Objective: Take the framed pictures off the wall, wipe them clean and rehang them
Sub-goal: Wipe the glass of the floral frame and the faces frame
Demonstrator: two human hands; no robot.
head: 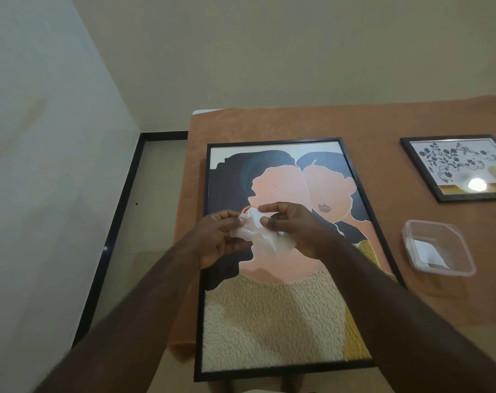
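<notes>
A large black-framed picture (272,316) of two stylised figures lies flat on a table covered with an orange-brown cloth (298,123). Above its middle, my left hand (221,236) and my right hand (292,225) both pinch a crumpled white wipe (255,231), held just over the glass. A smaller black-framed floral picture (462,165) lies flat at the back right, with a bright lamp reflection on its glass.
A clear plastic tub (436,248) with a white folded piece inside stands to the right of the large picture. The table's left edge drops to a pale floor (153,177) with black skirting (119,211). Plain walls rise behind and to the left.
</notes>
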